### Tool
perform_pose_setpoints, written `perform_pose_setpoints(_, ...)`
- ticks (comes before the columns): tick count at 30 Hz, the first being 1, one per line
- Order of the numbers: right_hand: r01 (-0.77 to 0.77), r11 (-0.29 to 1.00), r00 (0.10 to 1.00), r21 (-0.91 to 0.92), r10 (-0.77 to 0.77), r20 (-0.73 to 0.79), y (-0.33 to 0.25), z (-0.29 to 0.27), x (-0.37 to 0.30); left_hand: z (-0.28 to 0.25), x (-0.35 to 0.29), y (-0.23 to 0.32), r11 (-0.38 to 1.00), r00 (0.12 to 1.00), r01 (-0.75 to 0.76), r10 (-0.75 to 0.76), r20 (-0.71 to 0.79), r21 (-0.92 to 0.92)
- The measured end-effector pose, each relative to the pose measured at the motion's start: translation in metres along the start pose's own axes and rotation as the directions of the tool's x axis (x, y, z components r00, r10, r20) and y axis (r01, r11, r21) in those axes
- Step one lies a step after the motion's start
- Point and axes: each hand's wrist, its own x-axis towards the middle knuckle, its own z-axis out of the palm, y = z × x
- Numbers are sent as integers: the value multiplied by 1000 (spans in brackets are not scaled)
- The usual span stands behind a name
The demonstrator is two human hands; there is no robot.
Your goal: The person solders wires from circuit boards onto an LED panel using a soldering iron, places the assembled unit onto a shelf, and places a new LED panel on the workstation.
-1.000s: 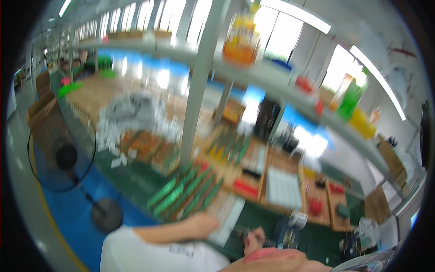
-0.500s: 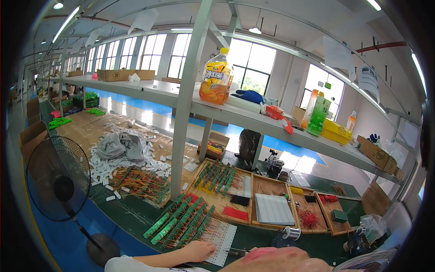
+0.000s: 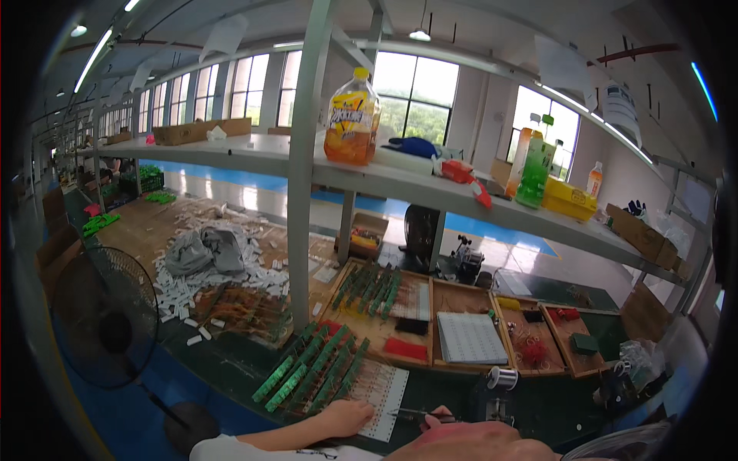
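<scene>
A white perforated board (image 3: pixel 387 407) lies on the green bench in front of me, thin brown wires across its left part. Over its left edge rests my left hand (image 3: pixel 350 419), fingers curled together; what they pinch is hidden. My right hand (image 3: pixel 440 417) is closed round a slim metal-tipped tool (image 3: pixel 411 412), whose tip points left over the board; its exact kind is too small to tell. Much of this hand is hidden behind my blurred forearm. Beyond my left hand, several long green circuit-board strips (image 3: pixel 315 367) with wires lie side by side.
A solder spool (image 3: pixel 503 377) on a stand is right of my hands. Wooden trays (image 3: pixel 434 359) hold strips, wires and papers. A shelf post (image 3: pixel 300 230) rises behind the strips, carrying a shelf with bottles. A floor fan (image 3: pixel 111 330) stands left; white pieces (image 3: pixel 181 288) are heaped behind.
The view has shifted a little. The tool stays over the board, and more of my right hand's fingers shows now. My left hand remains at the board's left edge.
</scene>
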Motion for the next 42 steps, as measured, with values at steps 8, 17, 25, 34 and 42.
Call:
perform_pose_setpoints(8,-26,999,999,31,27,-41,-40,42,-7,-30,-10,48,981,990,137,-138,-7,134)
perform_pose_setpoints(17,112,989,993,101,-115,31,-22,29,-5,-17,1,16,1000,998,14,-14,-67,11)
perform_pose_setpoints(25,19,998,994,62,-12,-105,-12,13,-26,-54,-22,21,983,928,-120,62,-368,-137)
perform_pose_setpoints(34,48,996,998,74,-50,26,-10,5,-21,-72,-57,-5,986,931,166,-166,-327,-28)
perform_pose_setpoints(42,64,997,998,32,-64,-6,-16,16,-17,-73,-49,-13,995,971,95,-94,-222,-8)
